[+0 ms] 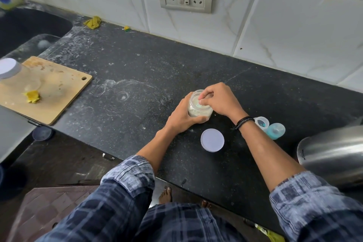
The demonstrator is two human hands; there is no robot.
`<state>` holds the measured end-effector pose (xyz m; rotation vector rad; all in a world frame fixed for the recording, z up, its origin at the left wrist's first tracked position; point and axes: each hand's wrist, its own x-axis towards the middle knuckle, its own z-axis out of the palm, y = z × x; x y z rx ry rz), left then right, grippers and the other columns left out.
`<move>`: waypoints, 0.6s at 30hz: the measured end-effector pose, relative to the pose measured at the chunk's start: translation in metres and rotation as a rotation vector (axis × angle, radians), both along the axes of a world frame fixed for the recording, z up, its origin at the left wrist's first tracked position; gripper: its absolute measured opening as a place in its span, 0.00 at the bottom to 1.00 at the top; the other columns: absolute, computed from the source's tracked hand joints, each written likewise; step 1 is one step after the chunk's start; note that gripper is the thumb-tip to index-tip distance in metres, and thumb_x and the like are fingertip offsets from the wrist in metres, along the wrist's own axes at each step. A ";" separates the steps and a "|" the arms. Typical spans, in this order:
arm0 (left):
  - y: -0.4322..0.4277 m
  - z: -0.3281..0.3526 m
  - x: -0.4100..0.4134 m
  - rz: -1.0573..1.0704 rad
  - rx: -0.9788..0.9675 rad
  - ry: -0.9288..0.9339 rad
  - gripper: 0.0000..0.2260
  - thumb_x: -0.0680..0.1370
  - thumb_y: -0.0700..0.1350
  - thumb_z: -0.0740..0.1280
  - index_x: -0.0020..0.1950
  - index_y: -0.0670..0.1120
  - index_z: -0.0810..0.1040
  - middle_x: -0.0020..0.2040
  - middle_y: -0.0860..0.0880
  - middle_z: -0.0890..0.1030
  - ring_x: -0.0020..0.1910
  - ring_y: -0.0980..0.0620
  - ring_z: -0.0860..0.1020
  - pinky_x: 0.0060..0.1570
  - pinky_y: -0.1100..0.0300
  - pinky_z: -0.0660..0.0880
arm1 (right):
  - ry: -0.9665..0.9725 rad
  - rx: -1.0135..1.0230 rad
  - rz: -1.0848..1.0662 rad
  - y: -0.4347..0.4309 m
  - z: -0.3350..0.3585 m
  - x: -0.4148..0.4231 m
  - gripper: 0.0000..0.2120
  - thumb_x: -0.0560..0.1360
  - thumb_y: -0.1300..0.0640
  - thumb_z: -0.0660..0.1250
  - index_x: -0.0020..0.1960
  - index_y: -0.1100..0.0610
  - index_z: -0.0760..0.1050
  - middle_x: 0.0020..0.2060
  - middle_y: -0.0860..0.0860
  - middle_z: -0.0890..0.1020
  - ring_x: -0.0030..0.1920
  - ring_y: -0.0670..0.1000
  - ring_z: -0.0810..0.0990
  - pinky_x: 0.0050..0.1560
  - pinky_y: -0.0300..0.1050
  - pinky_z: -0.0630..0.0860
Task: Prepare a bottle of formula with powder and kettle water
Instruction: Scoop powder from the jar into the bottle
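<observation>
Head view: the left grip (182, 118) wraps the jar (198, 110) of pale powder from its near-left side and holds it upright on the counter (137, 88). The right grip (220, 100) comes over the jar from the right, narrow, with bunched fingertips dipped into the open mouth. Something greenish shows through the wall just below them, perhaps a scoop; I cannot tell whether the fingers pinch it.

The lid (212, 140) lies flat just nearer the body than both grips, apart from the jar. The bottle (276, 130), blue and clear, lies on its side just outside the right wrist. Its long axis runs away from the wrist toward the kettle (332, 155), which is farther right again.

The step in hand looks like taking powder out. The powder must next travel right, past the wrist, to a bottle that is lying down. The right grip is nearer to it, but the left would have to leave the jar to stand it up.
</observation>
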<state>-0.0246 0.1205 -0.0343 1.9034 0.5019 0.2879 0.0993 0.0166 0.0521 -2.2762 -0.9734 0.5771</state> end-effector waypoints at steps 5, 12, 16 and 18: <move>0.000 0.001 0.000 0.008 0.012 0.000 0.36 0.67 0.54 0.80 0.65 0.76 0.63 0.67 0.60 0.75 0.66 0.59 0.74 0.67 0.56 0.71 | 0.117 0.065 -0.110 -0.002 -0.002 -0.004 0.05 0.72 0.62 0.78 0.46 0.54 0.87 0.52 0.51 0.87 0.55 0.49 0.83 0.58 0.47 0.80; -0.001 0.002 0.000 -0.004 0.013 -0.023 0.35 0.66 0.55 0.79 0.65 0.74 0.64 0.66 0.61 0.76 0.66 0.60 0.74 0.67 0.58 0.71 | 0.148 0.192 -0.243 -0.008 -0.006 -0.005 0.06 0.70 0.62 0.78 0.44 0.53 0.87 0.43 0.48 0.87 0.48 0.46 0.85 0.54 0.45 0.81; 0.000 0.000 0.001 -0.013 0.027 -0.037 0.35 0.68 0.52 0.80 0.67 0.70 0.66 0.66 0.62 0.75 0.66 0.60 0.74 0.67 0.59 0.70 | 0.208 0.291 -0.329 -0.021 -0.009 -0.004 0.06 0.70 0.63 0.78 0.42 0.52 0.86 0.39 0.47 0.87 0.43 0.44 0.86 0.52 0.43 0.82; 0.000 -0.001 0.001 -0.013 0.031 -0.034 0.35 0.68 0.52 0.80 0.67 0.70 0.65 0.66 0.63 0.75 0.67 0.62 0.73 0.66 0.63 0.68 | 0.236 0.328 -0.375 -0.026 -0.012 -0.004 0.06 0.71 0.63 0.78 0.43 0.53 0.87 0.39 0.47 0.87 0.42 0.42 0.86 0.50 0.41 0.82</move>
